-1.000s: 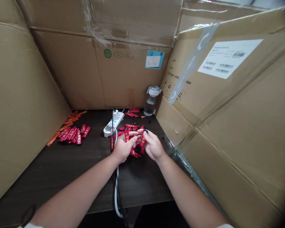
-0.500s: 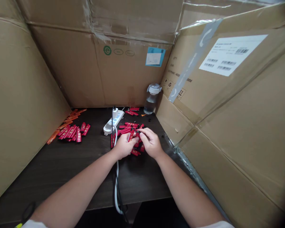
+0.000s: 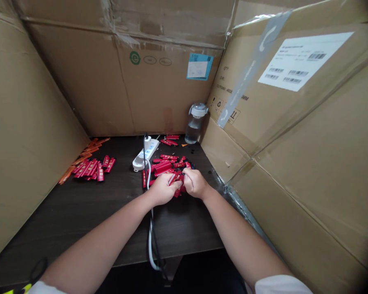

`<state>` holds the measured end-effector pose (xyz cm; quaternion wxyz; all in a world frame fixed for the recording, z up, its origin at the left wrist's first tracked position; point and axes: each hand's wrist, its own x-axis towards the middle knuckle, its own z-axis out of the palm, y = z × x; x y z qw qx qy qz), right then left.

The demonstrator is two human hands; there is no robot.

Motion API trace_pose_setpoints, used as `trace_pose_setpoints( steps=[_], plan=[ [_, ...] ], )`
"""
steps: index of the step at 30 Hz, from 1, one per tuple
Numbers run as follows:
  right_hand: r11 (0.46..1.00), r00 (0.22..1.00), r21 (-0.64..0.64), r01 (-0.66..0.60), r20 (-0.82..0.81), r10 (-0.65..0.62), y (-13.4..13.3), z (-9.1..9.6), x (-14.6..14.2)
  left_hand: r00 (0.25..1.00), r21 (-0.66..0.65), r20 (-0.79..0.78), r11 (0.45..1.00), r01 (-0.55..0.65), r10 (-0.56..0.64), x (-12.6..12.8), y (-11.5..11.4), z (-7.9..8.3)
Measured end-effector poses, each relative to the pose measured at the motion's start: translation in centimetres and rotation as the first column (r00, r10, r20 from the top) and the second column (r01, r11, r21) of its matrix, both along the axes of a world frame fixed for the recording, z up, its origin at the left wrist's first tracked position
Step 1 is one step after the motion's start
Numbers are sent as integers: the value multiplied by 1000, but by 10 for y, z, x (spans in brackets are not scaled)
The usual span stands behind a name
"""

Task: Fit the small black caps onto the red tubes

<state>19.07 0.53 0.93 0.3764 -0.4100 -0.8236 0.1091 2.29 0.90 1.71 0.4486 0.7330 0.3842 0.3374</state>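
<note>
Corrugated cardboard panels (image 3: 79, 81) on three sides of a dark wooden desk (image 3: 64, 228), taped along the seams and slanting inward on the right. High on the right panel, a white shipping label (image 3: 300, 61) with rows of barcodes; on the back panel, a pale blue sticker (image 3: 199, 66) and a round green logo (image 3: 135, 58). Two bare forearms reaching in from the bottom edge, a white sleeve (image 3: 279, 285) at the right elbow. At mid-desk, a loose heap of red printed sticks (image 3: 164, 167), and right over its near end, the left hand (image 3: 164, 190) and right hand (image 3: 195, 183), almost touching. Both hands clenched on sticks from the heap, the left hand's fingers (image 3: 171, 185) pinching from one side, the right hand's fingers (image 3: 188, 177) curled down from the other, the exact grip hidden by the knuckles. Just left of the heap, a white power strip (image 3: 145, 154), with a white cable (image 3: 150, 241) and a black cable (image 3: 157, 253) trailing past the left wrist and over the desk's near edge. Farther back, a small group of red sticks (image 3: 170, 140); in the back right corner, a clear plastic bottle (image 3: 195, 124) with a white lid. Toward the left panel, another cluster of red sticks (image 3: 93, 170) beside a fan of orange strips (image 3: 79, 159). Near the heap's right side, tiny black bits (image 3: 209, 172).
</note>
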Motion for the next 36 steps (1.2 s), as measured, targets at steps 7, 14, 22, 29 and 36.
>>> trace_pose_setpoints(
  steps=[7, 14, 22, 29, 36],
  plan=[
    [972, 980, -179, 153, -98, -173, 5, -8, -12, 998, -113, 37, 993, -46, 50, 3, -3, 2],
    [923, 971, -340, 181, -85, -222, 11, -6, -13, 995, -82, -20, 992, -95, 93, 3, 1, -4],
    [798, 880, -576, -177, -456, -134, 4, -2, -7, 990, -673, 143, 733, 103, -9, -5, 1, 14],
    [779, 840, -510, -365, -540, 40, -6, 11, 5, 924, -771, 366, 519, 368, -111, -16, 8, 13],
    [820, 895, -443, -364, -410, 176, -11, 20, 10, 931, -765, 312, 530, 365, -191, -17, 4, 14]
  ],
)
